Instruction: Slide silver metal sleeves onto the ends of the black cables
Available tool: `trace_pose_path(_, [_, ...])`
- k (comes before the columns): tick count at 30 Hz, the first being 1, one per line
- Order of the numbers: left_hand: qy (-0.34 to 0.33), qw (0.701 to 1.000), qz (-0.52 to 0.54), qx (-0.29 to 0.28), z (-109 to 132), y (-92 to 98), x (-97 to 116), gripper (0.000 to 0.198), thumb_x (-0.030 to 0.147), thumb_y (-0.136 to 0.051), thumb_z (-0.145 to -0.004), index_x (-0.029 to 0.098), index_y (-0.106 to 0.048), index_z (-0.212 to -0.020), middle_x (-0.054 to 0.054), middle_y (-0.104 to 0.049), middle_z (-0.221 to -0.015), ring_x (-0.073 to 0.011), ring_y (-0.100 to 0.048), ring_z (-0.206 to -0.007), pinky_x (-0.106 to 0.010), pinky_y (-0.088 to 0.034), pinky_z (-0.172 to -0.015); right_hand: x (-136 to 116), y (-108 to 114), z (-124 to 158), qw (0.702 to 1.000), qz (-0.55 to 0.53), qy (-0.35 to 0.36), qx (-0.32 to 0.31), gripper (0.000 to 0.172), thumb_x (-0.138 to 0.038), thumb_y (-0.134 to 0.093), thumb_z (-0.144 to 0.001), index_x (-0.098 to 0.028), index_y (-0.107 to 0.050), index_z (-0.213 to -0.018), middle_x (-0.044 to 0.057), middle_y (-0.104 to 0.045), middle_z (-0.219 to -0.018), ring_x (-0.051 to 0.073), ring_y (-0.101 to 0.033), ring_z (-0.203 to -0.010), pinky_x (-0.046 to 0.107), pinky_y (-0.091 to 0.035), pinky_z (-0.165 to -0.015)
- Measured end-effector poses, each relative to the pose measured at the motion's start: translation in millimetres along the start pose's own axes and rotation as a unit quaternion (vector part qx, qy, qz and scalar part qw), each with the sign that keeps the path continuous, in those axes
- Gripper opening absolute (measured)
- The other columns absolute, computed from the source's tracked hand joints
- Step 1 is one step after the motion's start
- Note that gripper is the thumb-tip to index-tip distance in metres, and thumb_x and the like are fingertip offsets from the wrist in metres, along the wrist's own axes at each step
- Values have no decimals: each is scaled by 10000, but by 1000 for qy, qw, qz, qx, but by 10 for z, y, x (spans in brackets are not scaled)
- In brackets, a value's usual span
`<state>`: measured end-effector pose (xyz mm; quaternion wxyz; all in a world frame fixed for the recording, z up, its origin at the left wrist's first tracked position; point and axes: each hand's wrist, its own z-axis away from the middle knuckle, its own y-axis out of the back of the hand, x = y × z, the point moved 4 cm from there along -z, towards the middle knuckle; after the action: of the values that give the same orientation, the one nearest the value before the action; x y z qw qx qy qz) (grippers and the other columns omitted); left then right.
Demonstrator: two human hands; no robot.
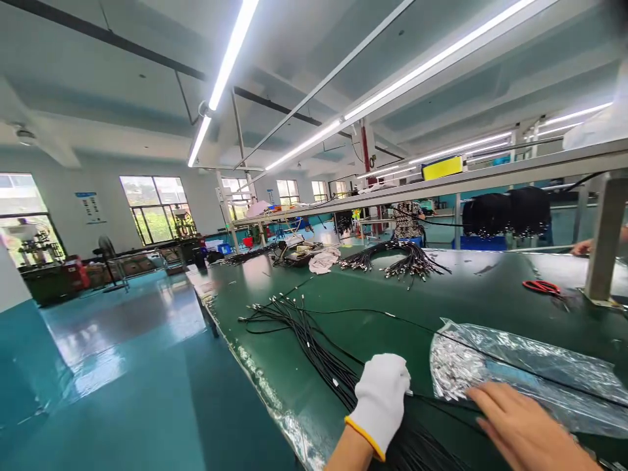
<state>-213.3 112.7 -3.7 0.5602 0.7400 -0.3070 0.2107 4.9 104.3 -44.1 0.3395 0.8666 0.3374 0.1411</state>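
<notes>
My left hand (381, 399), in a white glove with a yellow cuff edge, is closed over the bundle of black cables (314, 347). A cable comes out from its right side, with a small light piece on it beside the fingers. My bare right hand (524, 425) has its fingers stretched out at the near edge of a clear plastic bag (540, 353). Many small silvery-white parts (454, 363) lie in the bag's left end. One long black cable (353, 311) runs across the table and over the bag. The bundle's far ends carry small metal tips.
The green table (387, 333) has a worn left edge. Red-handled scissors (541, 287) lie by a metal shelf post (604, 242) at right. Coiled cables (392, 258) and a pale cloth (324, 260) lie farther back. Black cable bundles (507, 212) hang beyond the table; a person (409, 221) is behind.
</notes>
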Motion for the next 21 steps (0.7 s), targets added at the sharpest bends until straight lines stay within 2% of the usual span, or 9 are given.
trace_pose_path(2, [32,996,55,60,16,89,-127,275,289,-475,-942,205,-717,-1042,-71,-715,-1156,-232,-610,-1135,-367,-434,-1031,-153,-175,-241,997,24,-15,-69,286,-76,-458,-851,-230,-686,-928,85,-717,-861,257,-701,-768,372,-558,-645])
trace_pose_path(5, [81,981,118,129,-4,194,-343,416,363,-357,-991,163,-661,-1193,-108,-676,-1271,-240,-594,-1192,-382,-425,-1070,-328,-448,-459,993,35,-17,-109,276,-44,-488,-827,-231,-683,-884,59,-717,-848,241,-700,-768,334,-529,-638])
trace_pose_path(8, [70,977,130,152,-31,206,-432,377,351,-405,-968,155,-681,-1135,-122,-698,-1200,-256,-624,-1117,-401,-453,-1032,-427,-703,-531,993,40,-13,-114,270,-28,-534,-778,-244,-680,-848,46,-715,-825,254,-700,-755,328,-506,-619])
trace_pose_path(12, [13,982,99,158,-4,165,-352,287,269,-445,-933,187,-708,-1012,-105,-711,-1069,-251,-640,-1015,-390,-482,-966,-469,-877,-553,995,28,-13,-95,343,17,-441,-773,-247,-659,-791,57,-704,-751,251,-700,-698,320,-477,-596])
trace_pose_path(14, [3,983,79,166,26,174,-295,290,262,-426,-940,197,-704,-991,-105,-702,-1024,-262,-631,-977,-411,-486,-927,-431,-864,-589,996,14,-29,-78,327,-11,-402,-806,-241,-635,-823,58,-696,-731,228,-690,-645,309,-465,-569])
trace_pose_path(17, [8,983,57,176,70,228,-242,321,255,-374,-960,202,-690,-978,-114,-690,-1017,-281,-609,-975,-444,-464,-909,-300,-731,-715,996,-7,-75,-51,237,-191,-354,-929,-244,-539,-790,36,-642,-644,204,-633,-524,310,-446,-502])
trace_pose_path(19, [12,986,51,160,83,248,-232,324,275,-367,-972,226,-686,-936,-101,-693,-996,-273,-609,-958,-431,-455,-890,-181,-576,-844,993,-18,-108,-35,269,-291,-301,-978,-251,-511,-814,54,-672,-698,211,-658,-567,322,-481,-530])
trace_pose_path(21, [14,991,49,126,78,236,-240,312,318,-398,-972,253,-682,-863,-76,-698,-954,-260,-613,-932,-411,-450,-863,-52,-379,-983,990,-29,-133,-26,303,-341,-277,-985,-244,-548,-891,98,-735,-856,238,-715,-702,349,-528,-612])
